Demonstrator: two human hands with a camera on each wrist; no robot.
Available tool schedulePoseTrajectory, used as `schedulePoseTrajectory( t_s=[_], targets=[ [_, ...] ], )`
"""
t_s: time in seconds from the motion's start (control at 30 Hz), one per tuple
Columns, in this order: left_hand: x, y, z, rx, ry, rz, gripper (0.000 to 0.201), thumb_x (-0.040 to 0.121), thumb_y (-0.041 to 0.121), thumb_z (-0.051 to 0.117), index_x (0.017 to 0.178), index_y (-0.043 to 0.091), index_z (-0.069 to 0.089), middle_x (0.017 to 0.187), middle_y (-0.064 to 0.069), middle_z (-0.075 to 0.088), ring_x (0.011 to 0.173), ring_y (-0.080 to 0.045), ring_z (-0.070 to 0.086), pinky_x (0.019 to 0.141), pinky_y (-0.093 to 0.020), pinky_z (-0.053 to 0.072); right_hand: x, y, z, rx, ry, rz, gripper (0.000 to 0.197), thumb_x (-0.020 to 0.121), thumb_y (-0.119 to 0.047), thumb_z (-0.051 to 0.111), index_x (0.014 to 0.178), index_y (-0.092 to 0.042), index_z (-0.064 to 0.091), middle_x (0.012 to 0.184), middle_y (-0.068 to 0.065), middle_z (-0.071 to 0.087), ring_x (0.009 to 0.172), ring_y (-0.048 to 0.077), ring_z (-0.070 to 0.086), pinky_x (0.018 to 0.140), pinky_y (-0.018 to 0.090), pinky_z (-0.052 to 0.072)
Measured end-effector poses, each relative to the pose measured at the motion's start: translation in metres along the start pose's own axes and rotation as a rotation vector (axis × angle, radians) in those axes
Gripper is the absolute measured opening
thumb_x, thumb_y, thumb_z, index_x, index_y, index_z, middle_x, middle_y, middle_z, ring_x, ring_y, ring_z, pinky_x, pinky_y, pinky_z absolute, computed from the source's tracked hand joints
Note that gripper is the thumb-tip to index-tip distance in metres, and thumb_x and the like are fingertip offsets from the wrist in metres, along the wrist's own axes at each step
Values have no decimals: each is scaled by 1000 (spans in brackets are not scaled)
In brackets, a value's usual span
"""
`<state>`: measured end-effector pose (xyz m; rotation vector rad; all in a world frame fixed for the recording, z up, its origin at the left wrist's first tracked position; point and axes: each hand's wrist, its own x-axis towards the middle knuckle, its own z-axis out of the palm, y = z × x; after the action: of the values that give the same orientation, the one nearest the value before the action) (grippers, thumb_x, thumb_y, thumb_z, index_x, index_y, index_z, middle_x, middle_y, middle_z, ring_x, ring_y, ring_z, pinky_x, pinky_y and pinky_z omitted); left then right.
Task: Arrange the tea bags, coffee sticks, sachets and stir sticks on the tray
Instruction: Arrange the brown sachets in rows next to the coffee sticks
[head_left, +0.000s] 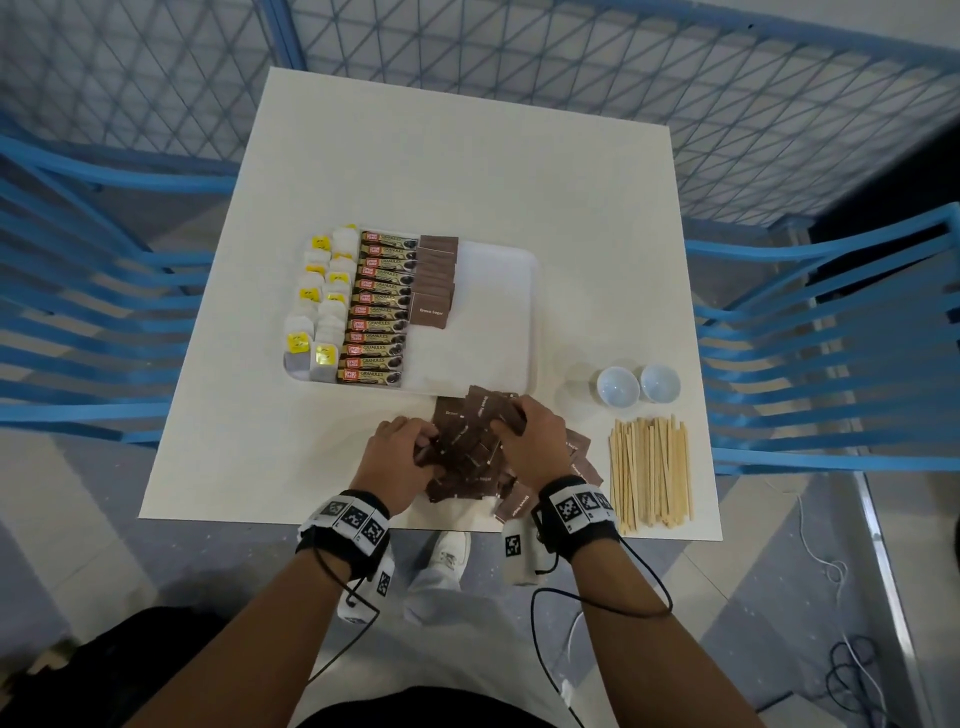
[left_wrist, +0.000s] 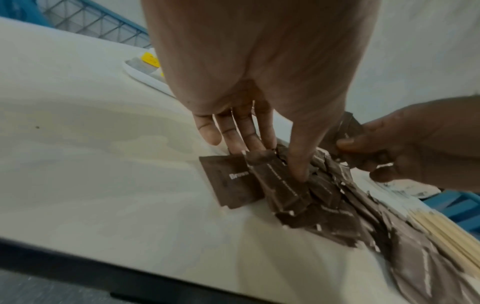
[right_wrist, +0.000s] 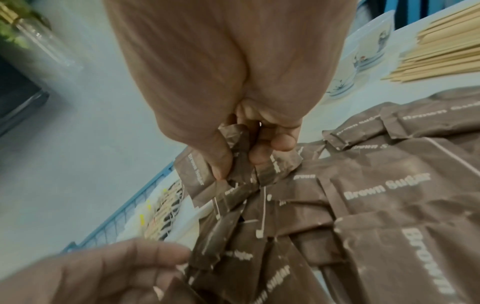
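A loose pile of brown sugar sachets (head_left: 467, 462) lies on the table just in front of the white tray (head_left: 532, 312). My left hand (head_left: 423, 441) is at the pile's left edge. There its thumb (left_wrist: 298, 164) presses sachets (left_wrist: 283, 185) against the fingers under them. My right hand (head_left: 506, 423) is over the pile's far side and pinches a few sachets (right_wrist: 241, 156) in curled fingers. The tray holds tea bags (head_left: 322, 301) on the left, then a column of coffee sticks (head_left: 379, 306), then a row of sachets (head_left: 434, 280). Wooden stir sticks (head_left: 649, 473) lie to the right of the pile.
Two small white bowls (head_left: 618, 387) sit beyond the stir sticks. The right half of the tray is bare. Blue rails and mesh fencing (head_left: 831, 312) surround the table. The pile reaches the table's near edge (head_left: 415, 522).
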<state>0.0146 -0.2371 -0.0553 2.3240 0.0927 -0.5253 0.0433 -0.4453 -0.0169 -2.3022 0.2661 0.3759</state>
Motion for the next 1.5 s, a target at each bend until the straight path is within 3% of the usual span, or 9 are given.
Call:
schedulePoseTrajectory(
  t_s=[0.23,0.5,0.57,0.67,0.9,1.0,1.13,1.3,1.5],
  targets=[
    [2,7,-4,-242,52,-110,31,78,-6,80,85,22,69,85,-2,70,74,-12,64,71,-25,53,-4,3,0,20,-21,26,28,89,-23,72,116,-16,67,109,1,71,96,13,61,85,21,41],
    [2,6,-30,-524,125,-253,27,79,-2,82,95,17,72,90,-5,72,75,-23,70,50,-30,60,-8,-8,-5,108,-35,2,26,89,-23,73,114,-17,68,106,-2,71,99,15,62,90,29,48],
    [3,9,-40,-583,178,-246,27,78,-1,83,98,15,73,91,-3,73,77,-19,69,57,-23,59,-7,-13,-5,148,-59,-7,19,88,-24,73,105,-16,68,97,-2,71,91,15,63,84,30,50],
    [11,10,-49,-780,205,-251,33,77,-4,83,100,19,74,94,-4,74,84,-27,73,77,-39,62,-6,-27,-5,214,-129,-23,19,89,-26,74,91,-10,65,83,5,68,74,14,58,69,33,48],
    [33,25,-67,-1280,37,-326,31,91,-13,62,117,4,63,103,-17,66,78,-22,66,59,-28,51,4,-58,15,290,-237,5,24,88,-30,75,99,-10,69,93,6,75,87,22,70,80,41,58],
    [38,25,-78,-1371,-60,-313,22,96,8,65,117,2,66,103,-17,72,89,-32,68,80,-46,57,11,-71,18,389,-201,51,25,86,-29,77,96,-8,68,90,11,75,78,28,71,76,47,60],
    [44,26,-91,-1416,-122,-283,63,94,39,68,136,-7,57,131,-29,64,118,-45,63,99,-68,50,16,-89,23,547,-174,109,17,89,-13,75,93,1,66,76,16,69,63,28,63,62,44,56],
    [55,24,-107,-1366,-206,-279,84,76,48,88,133,-7,60,132,-32,61,111,-43,60,87,-48,56,23,-116,33,639,-171,94,8,91,-7,71,91,0,67,75,11,69,58,16,62,56,27,53],
    [72,16,-132,-1412,-320,-353,36,100,22,61,127,-2,63,119,-25,69,99,-31,70,85,-42,59,39,-139,46,560,-167,40,16,87,-12,78,92,0,68,81,14,72,65,20,67,63,31,59]
  ],
)
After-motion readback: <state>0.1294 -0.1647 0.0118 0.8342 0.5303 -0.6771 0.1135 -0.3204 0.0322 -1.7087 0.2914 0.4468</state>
